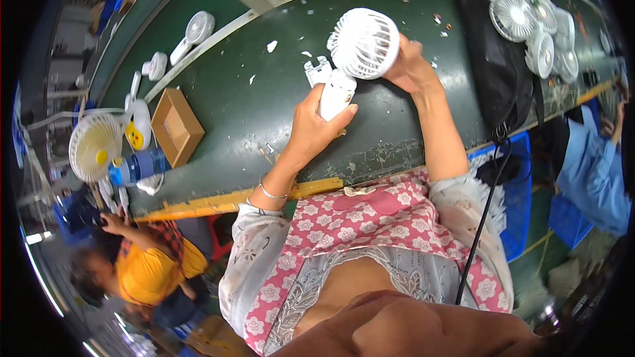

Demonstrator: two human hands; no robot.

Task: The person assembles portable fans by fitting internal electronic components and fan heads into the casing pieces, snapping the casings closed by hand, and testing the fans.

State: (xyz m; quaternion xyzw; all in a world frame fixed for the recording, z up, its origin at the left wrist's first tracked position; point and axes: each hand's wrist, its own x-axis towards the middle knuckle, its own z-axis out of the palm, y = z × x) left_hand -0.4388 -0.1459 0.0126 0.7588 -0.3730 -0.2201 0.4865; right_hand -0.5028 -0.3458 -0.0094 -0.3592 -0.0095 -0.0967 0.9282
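Above the green bench I hold a white handheld fan with both hands. My left hand (316, 119) is closed round its handle (337, 96), thumb along the near side. A second white plastic piece (318, 71) with cut-outs juts up beside the handle; whether it is joined to it, I cannot tell. Behind the round slatted fan head (364, 43) is my right hand (411, 66), gripping its right side with the fingertips partly hidden. Head and handle meet just above my left hand.
An open cardboard box (177, 127) and a blue bottle (139, 166) stand at left, near a larger white fan (96, 147). A black bag (493, 59) and piled fan heads (522, 16) lie at right. Scraps dot the green bench (258, 106). Co-workers sit on both sides.
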